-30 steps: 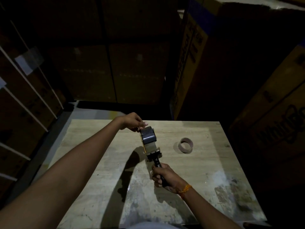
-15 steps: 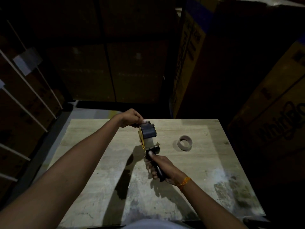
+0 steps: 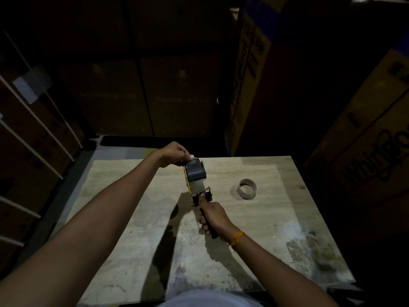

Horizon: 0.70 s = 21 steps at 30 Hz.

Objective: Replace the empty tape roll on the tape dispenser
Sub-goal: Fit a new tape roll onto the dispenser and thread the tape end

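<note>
A yellow and black tape dispenser lies over the middle of the wooden table, with a dark tape roll mounted on its far end. My right hand grips the black handle, thumb pressed forward onto the metal front plate. My left hand pinches the far top edge of the roll. An empty brown cardboard tape core stands on the table to the right of the dispenser, apart from both hands.
Large cardboard boxes stand close along the right and behind the table. A rack with white bars is at the left. The room is dim, and the table's near right corner is stained.
My right hand slid up the handle, and its thumb now rests on the front plate. My left hand and the dispenser shifted slightly towards the far side.
</note>
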### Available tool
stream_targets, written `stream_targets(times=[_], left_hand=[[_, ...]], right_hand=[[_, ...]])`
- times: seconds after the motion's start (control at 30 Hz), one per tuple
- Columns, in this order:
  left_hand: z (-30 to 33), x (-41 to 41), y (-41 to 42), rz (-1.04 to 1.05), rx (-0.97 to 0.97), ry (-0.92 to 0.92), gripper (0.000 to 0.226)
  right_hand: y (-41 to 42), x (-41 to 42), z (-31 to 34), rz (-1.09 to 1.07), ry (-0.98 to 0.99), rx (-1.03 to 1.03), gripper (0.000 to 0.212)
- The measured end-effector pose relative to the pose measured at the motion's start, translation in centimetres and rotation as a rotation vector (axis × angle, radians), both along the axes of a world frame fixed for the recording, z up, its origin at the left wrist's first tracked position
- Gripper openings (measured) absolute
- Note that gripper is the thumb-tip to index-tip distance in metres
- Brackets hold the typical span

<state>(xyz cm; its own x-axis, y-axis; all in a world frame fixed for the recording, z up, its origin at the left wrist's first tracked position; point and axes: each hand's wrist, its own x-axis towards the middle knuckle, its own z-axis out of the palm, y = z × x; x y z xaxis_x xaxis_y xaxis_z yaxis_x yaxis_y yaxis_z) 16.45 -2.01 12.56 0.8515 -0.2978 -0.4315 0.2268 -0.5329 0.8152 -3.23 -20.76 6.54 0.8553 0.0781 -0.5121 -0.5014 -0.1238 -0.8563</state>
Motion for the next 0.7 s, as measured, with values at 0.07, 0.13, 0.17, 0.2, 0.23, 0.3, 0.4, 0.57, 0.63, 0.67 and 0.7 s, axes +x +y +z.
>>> stream_targets(times=[0.07,0.13,0.17,0.2,0.23,0.3,0.4,0.57,0.63,0.67,0.7], left_hand=[[0.1,0.1,0.0,0.010,-0.017,0.014,0.023],[0.3,0.2,-0.1,0.015,-0.034,0.026,0.021],[0.5,0.3,-0.2,0.016,-0.042,0.034,0.022],[0.7,0.3,-0.3,0.018,-0.047,0.041,0.022],[0.9,0.3,-0.4,0.020,-0.050,0.045,0.020],[1.5,0.4,-0.6,0.032,-0.062,0.052,0.013],[2.0,0.8,-0.8,0.045,-0.102,0.064,0.011],[2.9,1.3,-0.8,0.023,-0.143,0.095,0.010],[3.2,1.4,-1.1,0.017,-0.153,0.105,0.009],[3.4,1.4,-1.3,0.012,-0.153,0.108,0.009],[3.5,1.3,-1.5,0.008,-0.151,0.111,0.009]], right_hand=[[0.1,0.0,0.0,-0.007,0.019,0.006,0.061],[0.0,0.1,0.2,-0.013,0.020,0.006,0.061],[-0.1,0.1,0.2,-0.016,0.016,0.004,0.062],[-0.1,0.1,0.3,-0.023,0.012,0.000,0.063],[-0.1,0.2,0.3,-0.030,0.005,-0.006,0.065],[0.0,0.2,0.4,-0.042,-0.013,-0.028,0.068],[0.0,0.5,0.4,-0.055,-0.031,-0.028,0.067],[0.0,1.1,0.6,-0.075,-0.051,-0.029,0.073],[0.1,1.3,0.8,-0.099,-0.058,-0.022,0.080],[0.1,1.4,0.9,-0.109,-0.065,-0.016,0.083],[0.2,1.4,0.9,-0.121,-0.071,-0.012,0.086]])
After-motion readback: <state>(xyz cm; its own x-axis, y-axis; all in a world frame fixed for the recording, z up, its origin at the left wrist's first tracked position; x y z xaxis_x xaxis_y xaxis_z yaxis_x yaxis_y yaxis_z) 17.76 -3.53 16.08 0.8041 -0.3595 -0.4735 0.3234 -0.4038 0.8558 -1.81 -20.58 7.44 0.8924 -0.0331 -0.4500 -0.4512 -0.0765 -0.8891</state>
